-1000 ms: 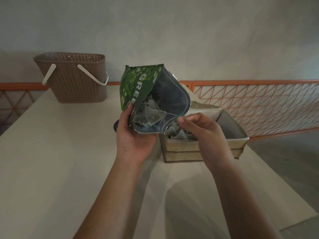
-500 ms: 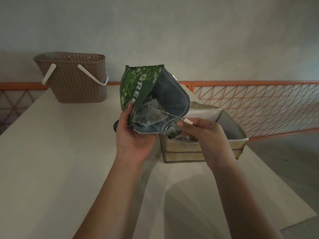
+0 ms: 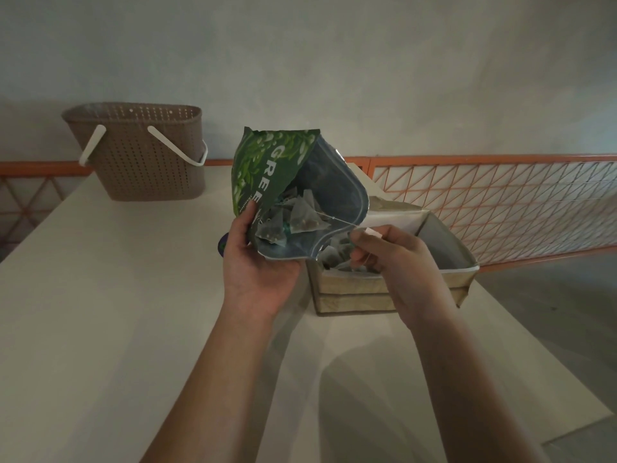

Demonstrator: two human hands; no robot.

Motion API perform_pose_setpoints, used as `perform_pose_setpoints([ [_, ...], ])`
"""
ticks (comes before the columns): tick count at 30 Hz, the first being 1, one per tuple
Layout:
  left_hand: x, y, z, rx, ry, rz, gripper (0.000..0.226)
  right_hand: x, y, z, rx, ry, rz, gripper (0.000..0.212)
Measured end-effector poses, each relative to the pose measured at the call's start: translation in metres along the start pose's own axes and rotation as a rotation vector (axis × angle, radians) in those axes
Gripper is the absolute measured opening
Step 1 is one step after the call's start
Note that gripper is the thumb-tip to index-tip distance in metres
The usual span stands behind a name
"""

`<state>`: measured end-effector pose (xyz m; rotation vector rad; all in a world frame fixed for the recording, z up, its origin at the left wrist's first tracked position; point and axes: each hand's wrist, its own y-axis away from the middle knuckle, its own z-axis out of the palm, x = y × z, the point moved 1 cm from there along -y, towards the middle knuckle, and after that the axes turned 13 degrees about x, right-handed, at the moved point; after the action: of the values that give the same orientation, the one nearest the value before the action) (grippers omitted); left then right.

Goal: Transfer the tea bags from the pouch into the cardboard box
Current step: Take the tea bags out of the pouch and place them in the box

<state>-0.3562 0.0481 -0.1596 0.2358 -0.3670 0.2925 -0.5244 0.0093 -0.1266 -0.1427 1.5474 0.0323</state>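
My left hand (image 3: 258,269) grips the lower edge of a green tea pouch (image 3: 267,168), held up with its open silver mouth facing me. Several pyramid tea bags (image 3: 302,217) lie inside the mouth. My right hand (image 3: 394,262) pinches the paper tag and string of one tea bag; the string runs taut from the bag in the pouch to my fingers. Just behind and below my right hand stands the open cardboard box (image 3: 350,289), with several tea bags (image 3: 337,259) lying in it.
A pale table (image 3: 100,312) carries everything. A brown perforated basket (image 3: 140,152) with white handles stands at the back left. An orange mesh railing (image 3: 500,202) runs along the right and back. The table's right edge falls away beyond the box. A small dark object (image 3: 221,245) shows behind my left hand.
My right hand has drawn back to the right with the tag, pulling the string taut. The tea bag has shifted toward the pouch's mouth. My left hand and the pouch stayed put.
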Motion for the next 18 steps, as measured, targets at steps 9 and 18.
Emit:
perform_pose_setpoints([
  [9, -0.0012, -0.0019, -0.0024, -0.011, 0.000, -0.003, 0.057, 0.0015, -0.0018, -0.0033, -0.041, -0.031, -0.017, 0.006],
  [18, -0.0011, -0.0035, -0.0051, 0.011, -0.005, -0.013, 0.057, 0.0054, -0.0028, -0.0033, -0.008, -0.167, 0.017, 0.021],
])
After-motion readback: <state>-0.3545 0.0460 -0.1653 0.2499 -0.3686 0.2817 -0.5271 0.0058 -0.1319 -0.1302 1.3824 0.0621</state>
